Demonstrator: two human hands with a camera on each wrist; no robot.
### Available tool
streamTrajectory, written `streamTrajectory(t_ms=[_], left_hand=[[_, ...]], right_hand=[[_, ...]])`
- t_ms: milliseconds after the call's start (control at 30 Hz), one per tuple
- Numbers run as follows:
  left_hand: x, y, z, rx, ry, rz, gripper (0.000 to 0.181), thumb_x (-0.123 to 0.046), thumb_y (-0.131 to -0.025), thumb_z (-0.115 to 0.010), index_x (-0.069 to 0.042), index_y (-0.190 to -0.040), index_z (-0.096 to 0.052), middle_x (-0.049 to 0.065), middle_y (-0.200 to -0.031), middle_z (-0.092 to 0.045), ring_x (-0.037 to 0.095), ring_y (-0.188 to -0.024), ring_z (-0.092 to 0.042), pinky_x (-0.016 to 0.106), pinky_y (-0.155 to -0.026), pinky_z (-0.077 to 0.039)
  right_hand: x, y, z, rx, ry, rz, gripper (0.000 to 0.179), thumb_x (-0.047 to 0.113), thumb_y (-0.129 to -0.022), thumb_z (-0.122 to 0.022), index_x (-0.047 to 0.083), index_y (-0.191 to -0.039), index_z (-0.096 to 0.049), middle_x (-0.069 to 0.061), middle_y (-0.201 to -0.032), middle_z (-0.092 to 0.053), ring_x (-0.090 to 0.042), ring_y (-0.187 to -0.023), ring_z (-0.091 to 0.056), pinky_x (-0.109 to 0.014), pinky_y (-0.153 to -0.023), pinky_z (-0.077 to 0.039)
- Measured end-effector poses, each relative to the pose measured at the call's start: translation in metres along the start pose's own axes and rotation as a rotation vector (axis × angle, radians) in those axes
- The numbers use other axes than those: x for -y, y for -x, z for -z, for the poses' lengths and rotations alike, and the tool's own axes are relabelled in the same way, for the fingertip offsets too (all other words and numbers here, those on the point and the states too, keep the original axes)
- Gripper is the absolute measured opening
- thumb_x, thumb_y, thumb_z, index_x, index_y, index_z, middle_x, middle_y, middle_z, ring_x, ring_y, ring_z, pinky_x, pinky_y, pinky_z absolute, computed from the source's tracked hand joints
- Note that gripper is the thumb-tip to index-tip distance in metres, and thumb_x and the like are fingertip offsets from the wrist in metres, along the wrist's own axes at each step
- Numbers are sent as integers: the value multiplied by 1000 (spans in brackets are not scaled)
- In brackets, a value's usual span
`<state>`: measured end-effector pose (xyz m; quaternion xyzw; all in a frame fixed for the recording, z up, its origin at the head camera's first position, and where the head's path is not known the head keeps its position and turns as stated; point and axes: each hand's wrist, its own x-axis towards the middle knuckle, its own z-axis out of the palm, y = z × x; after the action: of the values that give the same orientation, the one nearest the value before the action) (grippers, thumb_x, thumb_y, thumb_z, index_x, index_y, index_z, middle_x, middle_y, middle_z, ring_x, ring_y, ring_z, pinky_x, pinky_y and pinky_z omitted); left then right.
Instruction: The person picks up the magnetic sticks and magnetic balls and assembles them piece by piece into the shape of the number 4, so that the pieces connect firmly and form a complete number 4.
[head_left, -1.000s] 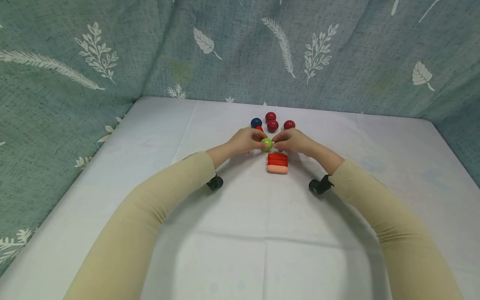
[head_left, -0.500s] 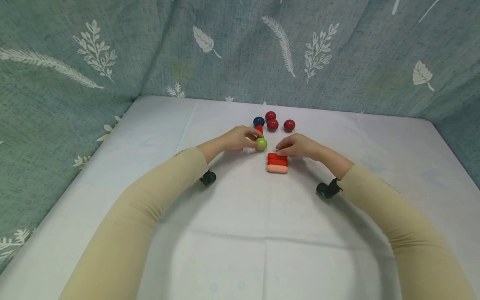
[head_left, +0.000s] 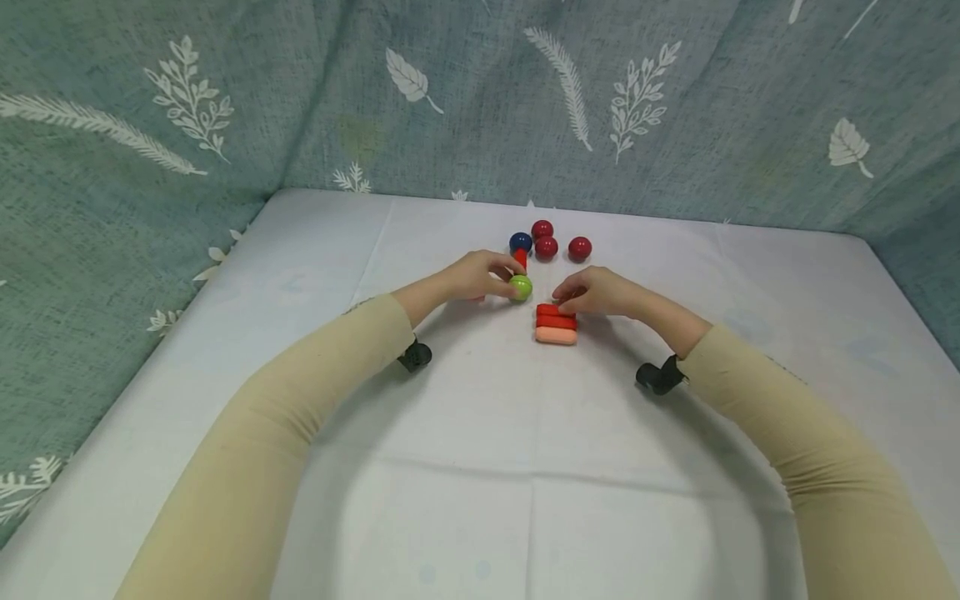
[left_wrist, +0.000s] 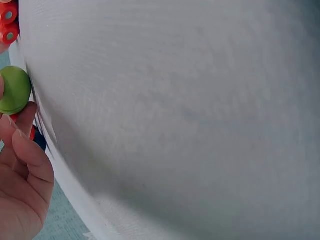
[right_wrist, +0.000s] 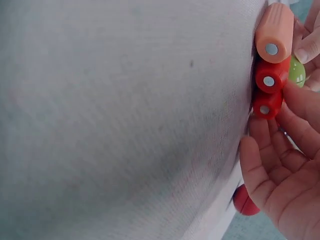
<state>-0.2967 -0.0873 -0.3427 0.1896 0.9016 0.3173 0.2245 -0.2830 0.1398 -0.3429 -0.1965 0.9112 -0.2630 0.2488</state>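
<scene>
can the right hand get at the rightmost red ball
Probably yes: that red ball sits just beyond the right hand, with only white cloth showing between, though the hand would likely first have to leave the red cylinder it touches.

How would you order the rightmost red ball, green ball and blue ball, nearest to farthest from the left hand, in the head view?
From the left hand:
1. Green ball: touching, at the fingertips.
2. Blue ball: just beyond the fingers, toward the backdrop.
3. Rightmost red ball: farther off, to the right.
</scene>
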Motion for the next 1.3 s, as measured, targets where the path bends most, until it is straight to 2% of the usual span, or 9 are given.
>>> streamTrajectory(t_ms=[300,467,633,767,900,1100,1300], left_hand=[[7,-2,-3,-13,13,-23,41,-29,-86,-64,-18,-124,-55,6,-122,-56,19,-92,-51,23,-56,-41],[6,-3,-5,-47,18,-32,40,-28,-84,-66,-17,-121,-57,6,-120,-57,18,-102,-50,24,-58,-41],[6,-3,-6,-59,12,-26,40,-28,-84,-67,-16,-121,-57,6,-120,-57,17,-110,-49,25,-68,-42],[5,-3,-6,-61,22,-14,41,-29,-83,-68,-17,-121,-58,6,-121,-57,17,-112,-49,26,-73,-42],[6,-4,-6,-62,32,-9,42,-30,-83,-68,-17,-121,-58,5,-123,-57,17,-113,-50,27,-76,-44],[6,-4,-6,-68,42,-9,41,-28,-82,-69,-16,-121,-59,5,-123,-57,17,-114,-50,32,-93,-41],[5,-3,-5,-71,48,4,42,-28,-82,-69,-16,-121,-59,5,-123,-57,17,-113,-50,31,-91,-42]], right_hand=[[0,1,-1,-38,104,63,28,9,-88,-57,1,-114,-62,-14,-105,-64,-24,-94,-54,-38,-89,-45],[2,1,0,-48,134,50,28,7,-86,-58,0,-113,-63,-14,-104,-64,-25,-94,-54,-39,-89,-45],[2,1,-1,-65,147,37,28,11,-86,-62,1,-112,-63,-13,-104,-65,-23,-95,-55,-39,-89,-45],[3,1,-2,-79,163,70,27,10,-86,-62,0,-110,-64,-13,-100,-65,-23,-90,-55,-38,-86,-46],[4,1,-1,-101,161,102,25,9,-85,-61,-1,-108,-65,-13,-98,-65,-22,-87,-55,-37,-83,-47],[5,-1,1,-131,136,106,25,8,-83,-62,0,-107,-66,-13,-97,-66,-22,-84,-55,-36,-80,-48],[8,-5,4,-128,101,68,26,8,-84,-62,1,-109,-66,-13,-99,-65,-22,-86,-54,-36,-82,-47]])
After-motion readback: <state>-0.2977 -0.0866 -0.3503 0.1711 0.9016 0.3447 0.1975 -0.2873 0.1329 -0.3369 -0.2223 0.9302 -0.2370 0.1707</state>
